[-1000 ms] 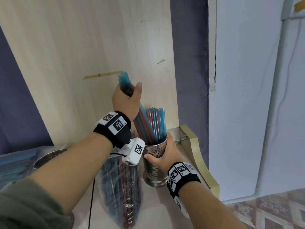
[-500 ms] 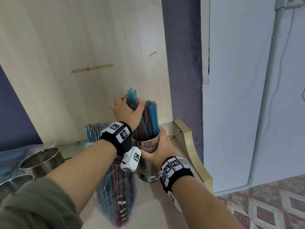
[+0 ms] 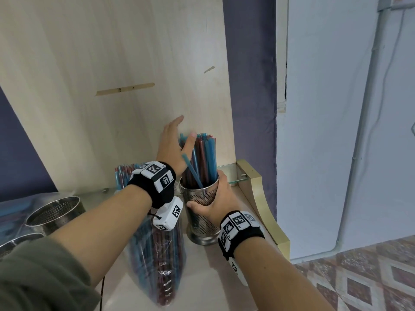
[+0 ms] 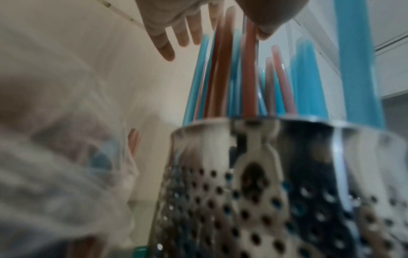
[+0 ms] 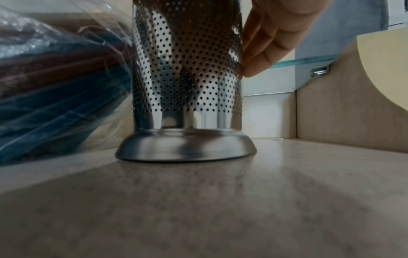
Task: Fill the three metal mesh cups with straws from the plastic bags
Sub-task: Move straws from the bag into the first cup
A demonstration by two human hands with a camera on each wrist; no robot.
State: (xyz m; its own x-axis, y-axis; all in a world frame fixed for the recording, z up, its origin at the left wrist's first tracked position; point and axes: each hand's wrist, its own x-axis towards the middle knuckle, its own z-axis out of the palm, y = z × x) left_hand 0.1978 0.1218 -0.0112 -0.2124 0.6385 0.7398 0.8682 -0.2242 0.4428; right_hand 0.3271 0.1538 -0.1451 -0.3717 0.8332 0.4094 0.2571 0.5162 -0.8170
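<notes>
A perforated metal cup (image 3: 203, 218) stands on the counter, full of blue and red straws (image 3: 205, 158). My right hand (image 3: 215, 198) grips its side, fingers wrapped round the mesh wall (image 5: 187, 61). My left hand (image 3: 174, 147) is spread beside the straw tops with fingers straight, thumb against the straws, holding nothing; its fingers (image 4: 176, 34) show apart above the cup rim (image 4: 264, 122). One blue straw (image 3: 193, 171) leans across the cup. A clear plastic bag of straws (image 3: 157, 261) stands left of the cup, under my left wrist.
Two more mesh cups (image 3: 56, 212) stand at the left edge, the nearer one (image 3: 13, 245) partly hidden by my sleeve. A wooden board (image 3: 112, 86) rises behind. A glass shelf (image 3: 231, 173) and gold-trimmed counter end (image 3: 265, 198) lie right of the cup.
My left hand lowered its bunch of straws into the cup, then let go and spread its fingers. The right hand kept its grip on the cup.
</notes>
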